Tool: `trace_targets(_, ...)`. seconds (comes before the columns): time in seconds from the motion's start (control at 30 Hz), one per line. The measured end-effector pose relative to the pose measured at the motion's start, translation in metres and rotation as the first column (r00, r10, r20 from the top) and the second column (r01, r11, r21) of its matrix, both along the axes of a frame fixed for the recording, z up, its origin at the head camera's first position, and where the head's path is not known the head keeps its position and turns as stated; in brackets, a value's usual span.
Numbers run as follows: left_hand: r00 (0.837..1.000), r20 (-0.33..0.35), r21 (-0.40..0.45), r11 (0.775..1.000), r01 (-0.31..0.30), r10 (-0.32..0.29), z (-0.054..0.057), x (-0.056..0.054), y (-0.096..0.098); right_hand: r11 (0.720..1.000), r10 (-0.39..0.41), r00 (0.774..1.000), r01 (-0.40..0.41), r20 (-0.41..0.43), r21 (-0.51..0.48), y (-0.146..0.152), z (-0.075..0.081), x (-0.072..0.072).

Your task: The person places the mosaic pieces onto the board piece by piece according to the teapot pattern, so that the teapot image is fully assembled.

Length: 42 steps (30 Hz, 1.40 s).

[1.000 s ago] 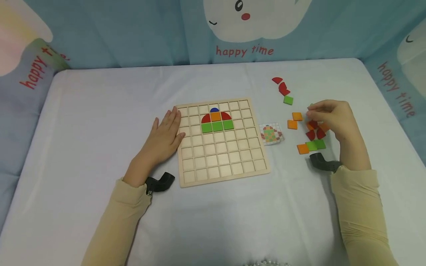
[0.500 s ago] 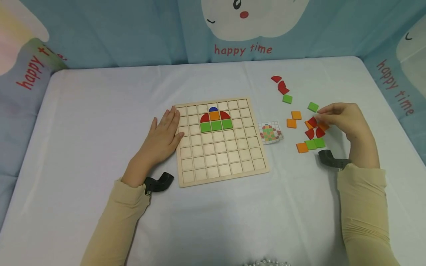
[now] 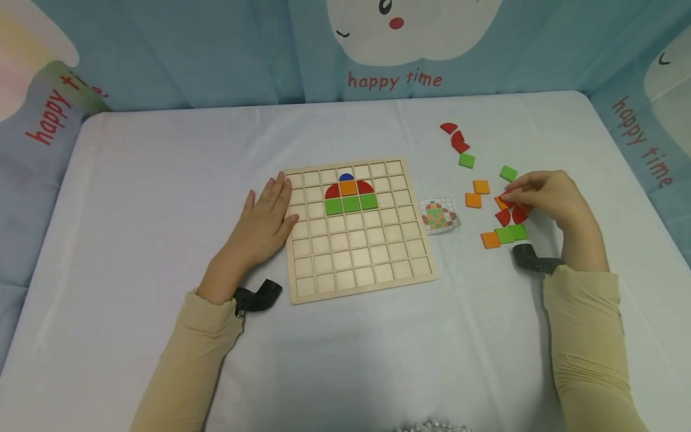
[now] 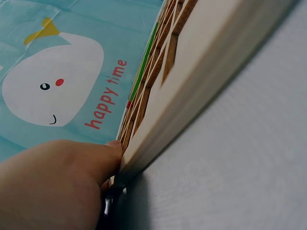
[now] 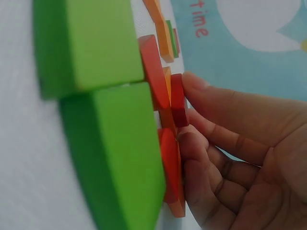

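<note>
My left hand point(image 3: 258, 228) lies with straight fingers along the left edge of a wooden grid board point(image 3: 341, 261); in the left wrist view its thumb point(image 4: 98, 160) touches the rim. On the board, a blue half-round piece point(image 3: 346, 177) tops an orange square point(image 3: 348, 188) flanked by two red quarter-round pieces point(image 3: 364, 188), above a row of green squares point(image 3: 351, 204). At the right, my right hand point(image 3: 558, 195) pinches a red quarter-round piece point(image 5: 178, 100) between thumb and fingers, just over the loose pile. The fingers partly hide orange pieces there.
A small printed pattern card point(image 3: 439, 216) lies beside the board's right edge. Around the right hand are loose orange squares point(image 3: 481, 187), green squares point(image 3: 518, 231) and red pieces point(image 3: 502, 217). Farther back lie more red pieces point(image 3: 448, 128) and a green square point(image 3: 466, 160).
The right hand first drew back right, revealing a green square at the back of the pile, then came left and down onto a red quarter-round piece. The left hand stays on the board.
</note>
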<state>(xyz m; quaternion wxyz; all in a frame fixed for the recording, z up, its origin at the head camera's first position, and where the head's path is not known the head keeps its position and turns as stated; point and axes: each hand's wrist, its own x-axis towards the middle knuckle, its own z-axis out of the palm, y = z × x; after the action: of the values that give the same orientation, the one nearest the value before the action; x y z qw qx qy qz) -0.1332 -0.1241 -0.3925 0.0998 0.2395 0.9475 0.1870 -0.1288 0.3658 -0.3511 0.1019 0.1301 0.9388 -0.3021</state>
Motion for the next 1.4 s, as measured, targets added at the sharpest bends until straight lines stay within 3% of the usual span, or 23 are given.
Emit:
trace_targets(0.23, 1.0, 0.0, 0.002, 1.0, -0.002, 0.002, -0.001, 0.0, 0.0, 0.999, 0.014, 0.999, -0.015, 0.03, 0.034, 0.016, -0.015, -0.007)
trace_targets(0.43, 1.0, 0.005, 0.003, 1.0, 0.002, -0.002, -0.001, 0.001, 0.0, 0.999, 0.037, 0.998, -0.037, 0.051, 0.018, 0.001, -0.004, 0.001)
trace_targets(0.7, 1.0, -0.004, 0.007, 1.0, 0.004, -0.004, 0.0, 0.002, 0.0, 0.997, 0.067, 0.998, -0.067, -0.014, 0.03, -0.005, 0.0, 0.004)
trace_targets(0.87, 1.0, -0.004, 0.002, 1.0, 0.005, -0.005, 0.0, 0.001, -0.001, 0.997, 0.074, 0.997, -0.073, -0.017, 0.022, 0.012, -0.015, -0.002)
trace_targets(1.07, 1.0, -0.005, -0.004, 1.0, -0.001, 0.001, -0.001, 0.001, -0.001, 0.988, 0.13, 0.991, -0.128, -0.013, 0.087, 0.033, -0.037, -0.013)
trace_targets(1.2, 1.0, -0.003, 0.001, 1.0, -0.001, 0.001, 0.0, 0.001, -0.001, 0.985, 0.16, 0.987, -0.158, -0.028, 0.073, 0.022, -0.025, -0.01)
trace_targets(1.4, 1.0, -0.004, 0.002, 1.0, 0.002, -0.002, 0.0, 0.001, 0.0, 0.986, 0.157, 0.983, -0.161, -0.092, -0.044, 0.002, -0.006, -0.004)
